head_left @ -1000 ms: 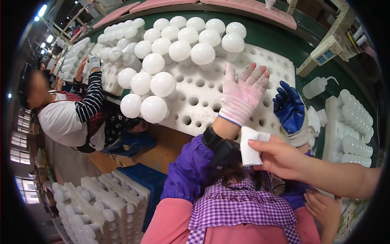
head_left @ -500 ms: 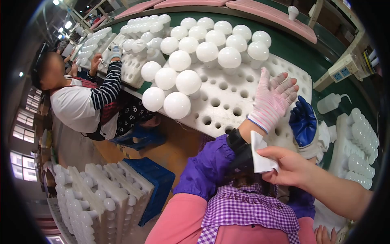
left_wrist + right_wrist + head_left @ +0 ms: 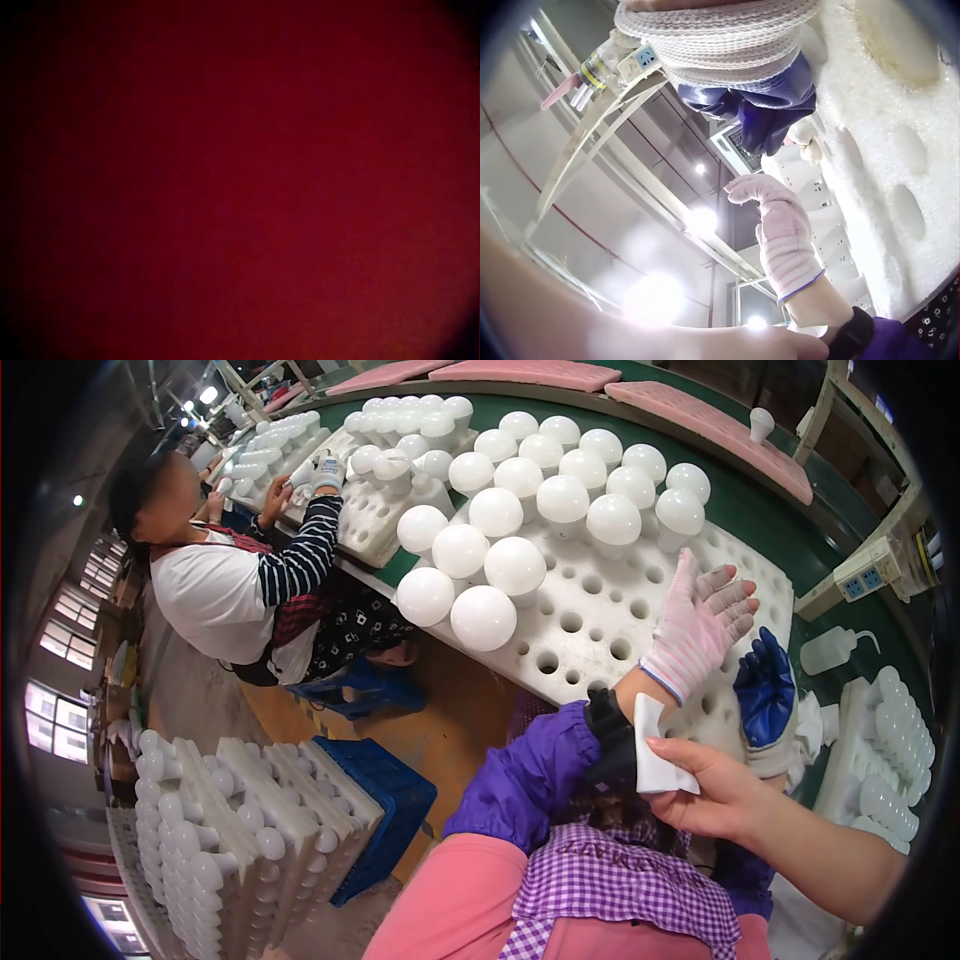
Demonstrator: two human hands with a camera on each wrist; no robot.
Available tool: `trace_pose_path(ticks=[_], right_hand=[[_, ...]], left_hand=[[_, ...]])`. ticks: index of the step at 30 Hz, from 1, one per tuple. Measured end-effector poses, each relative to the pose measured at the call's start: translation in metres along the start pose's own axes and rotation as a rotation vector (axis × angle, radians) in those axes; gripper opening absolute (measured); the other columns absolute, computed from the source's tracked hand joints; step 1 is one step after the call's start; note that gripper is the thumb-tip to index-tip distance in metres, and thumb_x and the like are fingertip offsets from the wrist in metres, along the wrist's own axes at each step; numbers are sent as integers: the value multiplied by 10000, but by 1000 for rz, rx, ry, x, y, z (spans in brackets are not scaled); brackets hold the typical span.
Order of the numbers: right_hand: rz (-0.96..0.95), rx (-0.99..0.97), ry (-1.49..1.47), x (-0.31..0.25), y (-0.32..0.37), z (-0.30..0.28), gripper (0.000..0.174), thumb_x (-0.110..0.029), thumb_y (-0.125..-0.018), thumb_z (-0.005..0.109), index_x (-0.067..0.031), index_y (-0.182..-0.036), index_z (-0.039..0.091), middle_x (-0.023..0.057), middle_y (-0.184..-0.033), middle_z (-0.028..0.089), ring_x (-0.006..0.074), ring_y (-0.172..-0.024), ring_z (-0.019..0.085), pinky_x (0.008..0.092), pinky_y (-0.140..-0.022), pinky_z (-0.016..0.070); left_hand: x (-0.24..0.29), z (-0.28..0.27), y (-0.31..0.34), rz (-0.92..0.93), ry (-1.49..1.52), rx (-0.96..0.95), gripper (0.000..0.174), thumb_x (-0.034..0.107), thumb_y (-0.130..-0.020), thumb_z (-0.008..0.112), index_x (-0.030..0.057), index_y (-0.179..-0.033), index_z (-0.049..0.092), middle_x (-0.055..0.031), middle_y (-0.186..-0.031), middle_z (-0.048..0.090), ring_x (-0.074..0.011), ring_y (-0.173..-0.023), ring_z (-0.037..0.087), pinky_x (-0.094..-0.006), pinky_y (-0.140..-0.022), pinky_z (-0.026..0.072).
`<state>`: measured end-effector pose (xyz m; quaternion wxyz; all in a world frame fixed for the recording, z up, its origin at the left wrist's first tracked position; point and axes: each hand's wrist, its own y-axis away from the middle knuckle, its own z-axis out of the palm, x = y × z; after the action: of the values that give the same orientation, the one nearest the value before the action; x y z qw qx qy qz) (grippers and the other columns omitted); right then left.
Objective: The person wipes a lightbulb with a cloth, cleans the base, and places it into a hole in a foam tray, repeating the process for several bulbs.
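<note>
My left hand [image 3: 698, 622], in a pink-striped glove with bare fingertips, is held palm up with fingers extended above a white foam board [image 3: 570, 645] full of holes. Close to it is my right hand [image 3: 766, 690], in a blue-coated glove, its fingers loosely bent around nothing. Another person's bare hand [image 3: 715, 790] reaches in from the right and pinches a folded white cloth or tissue [image 3: 662, 762] against the black camera strap [image 3: 608, 735] on my left wrist. The left wrist view is only dark red blur. White light bulbs [image 3: 515, 565] stand in the board's far and left parts.
At left, a person in a striped sleeve [image 3: 300, 550] works at another foam board [image 3: 370, 525]. Stacked bulb boards [image 3: 290, 800] stand beside a blue crate [image 3: 385, 810] on the floor. A squeeze bottle [image 3: 828, 650] and more bulbs [image 3: 895, 730] are at right.
The head view has turned, shifting the scene rightward. The cloth stays pinched at my left wrist, while both my hands keep much the same pose.
</note>
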<state>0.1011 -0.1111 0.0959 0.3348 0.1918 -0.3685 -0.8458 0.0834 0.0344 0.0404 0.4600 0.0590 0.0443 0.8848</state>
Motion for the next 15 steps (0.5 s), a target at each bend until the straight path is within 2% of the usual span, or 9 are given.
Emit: trace_pose_path(ticks=[3,6,9,10,12,13,15], right_hand=[[20,26,52,-2,0,-5,225,-176,-871,644,-73,-1049,552,19,-911,627,100,-806,607,235,-604,485],[-10,103,70,-11,20,-10,177,-146,-868,635,-74,-1012,561,4,-860,595,108,-752,569,238,-579,449],[31,160,-149,-26,57,-13,152,-131,-857,587,-58,-985,551,7,-709,485,94,-608,415,197,-521,372],[36,159,-138,-31,76,-13,152,-131,-857,587,-58,-985,551,7,-709,485,94,-608,415,197,-521,372],[-26,-126,-413,-42,104,-22,129,-158,-891,552,-49,-960,544,-12,-718,473,92,-642,426,189,-549,370],[-17,-129,-401,-30,67,-51,129,-158,-891,552,-49,-960,544,-12,-718,473,92,-642,426,189,-549,370],[-928,-129,58,-40,-10,-101,296,-138,-941,455,-19,-1211,468,56,-1073,516,129,-897,513,246,-781,420]], left_hand=[[2,1,3,17,-8,11,612,602,-872,487,24,-1071,508,-180,-1033,570,-288,-868,598,-376,-721,525],[-2,8,3,16,-26,65,614,601,-874,483,23,-1080,507,-178,-1038,571,-286,-871,596,-376,-731,524],[-7,8,-1,7,-28,19,617,601,-879,473,24,-1096,498,-180,-1046,568,-283,-880,593,-371,-733,522],[-7,8,-1,18,-27,17,617,601,-879,473,24,-1096,498,-180,-1046,568,-283,-880,593,-371,-733,522],[-11,8,-3,5,-55,-1,627,606,-880,466,24,-1112,484,-182,-1063,560,-281,-887,591,-371,-739,518],[-11,8,-2,7,-74,6,633,598,-893,450,16,-1142,469,-188,-1070,559,-285,-898,591,-373,-747,514],[-10,5,-4,41,-129,-19,633,589,-901,442,10,-1157,463,-193,-1077,558,-286,-905,591,-376,-748,513]])
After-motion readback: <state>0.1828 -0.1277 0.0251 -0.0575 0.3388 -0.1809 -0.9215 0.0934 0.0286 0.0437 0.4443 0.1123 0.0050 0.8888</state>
